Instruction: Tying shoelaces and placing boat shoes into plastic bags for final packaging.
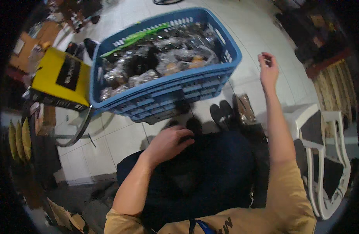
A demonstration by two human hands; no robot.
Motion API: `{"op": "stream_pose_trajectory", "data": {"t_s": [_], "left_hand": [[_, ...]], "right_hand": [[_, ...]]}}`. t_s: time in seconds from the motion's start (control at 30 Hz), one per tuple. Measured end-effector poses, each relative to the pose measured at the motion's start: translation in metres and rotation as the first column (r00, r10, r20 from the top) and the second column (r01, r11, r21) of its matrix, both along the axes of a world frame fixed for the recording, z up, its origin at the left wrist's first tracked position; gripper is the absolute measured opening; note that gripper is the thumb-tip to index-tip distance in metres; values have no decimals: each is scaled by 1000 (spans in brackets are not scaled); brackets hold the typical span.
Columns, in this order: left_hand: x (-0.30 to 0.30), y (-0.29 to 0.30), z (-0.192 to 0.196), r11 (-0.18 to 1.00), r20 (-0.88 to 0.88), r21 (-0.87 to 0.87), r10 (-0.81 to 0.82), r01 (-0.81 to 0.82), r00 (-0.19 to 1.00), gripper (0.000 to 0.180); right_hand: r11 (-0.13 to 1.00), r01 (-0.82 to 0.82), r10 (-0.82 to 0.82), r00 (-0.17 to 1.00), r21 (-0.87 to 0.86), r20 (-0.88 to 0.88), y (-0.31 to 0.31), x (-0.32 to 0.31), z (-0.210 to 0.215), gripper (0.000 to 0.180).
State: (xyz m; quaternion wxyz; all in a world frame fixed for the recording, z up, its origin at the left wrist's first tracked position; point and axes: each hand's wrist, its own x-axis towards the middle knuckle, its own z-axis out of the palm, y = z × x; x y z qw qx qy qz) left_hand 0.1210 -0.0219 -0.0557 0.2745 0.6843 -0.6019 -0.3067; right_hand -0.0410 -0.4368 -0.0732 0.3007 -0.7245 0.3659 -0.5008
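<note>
My left hand (169, 143) hovers above my dark-clothed lap, in front of the basket. Its fingers are loosely bent, the thumb stands apart, and I see nothing in it. Out to the right of the basket, my right hand (269, 72) is raised with its fingers loosely curled and apart; no held thing can be made out. A large blue plastic basket (160, 87) stands tilted in front of me, touched by neither hand. Inside lie several clear plastic-wrapped bundles (179, 62) with dark and brownish contents, their kind unclear. A bright green strip (142, 36) lies along the far inner side.
A yellow and black box (62, 76) stands against the basket's left side, above a curved dark metal bar (80, 130). Dark slippers (221, 113) and a plastic-wrapped brown packet (245, 109) lie on the tiled floor. A white plastic chair (321, 156) stands close to my right arm.
</note>
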Motion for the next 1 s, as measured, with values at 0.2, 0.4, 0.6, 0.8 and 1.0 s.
{"op": "stream_pose_trajectory", "data": {"t_s": [0.2, 0.4, 0.6, 0.8, 1.0], "left_hand": [[-2, 13, -20, 997, 43, -75, 22, -19, 999, 26], [-12, 4, -6, 999, 35, 40, -32, 31, 999, 24], [-6, 22, -22, 995, 8, -101, 13, -13, 1000, 24], [-16, 5, -13, 998, -28, -64, 7, -9, 1000, 24], [-4, 22, -30, 997, 2, -70, -20, 21, 1000, 26]], "right_hand": [[612, -515, 588, 804, -599, -91, 217, -4, 181, 28], [478, -856, 544, 463, -195, -700, 353, -60, 338, 52], [470, -814, 442, 552, -342, -707, 380, -58, 333, 53], [526, -729, 232, 618, -438, -751, 405, -53, 334, 54], [600, -733, 551, 669, -320, -500, 279, 74, 249, 31]]}}
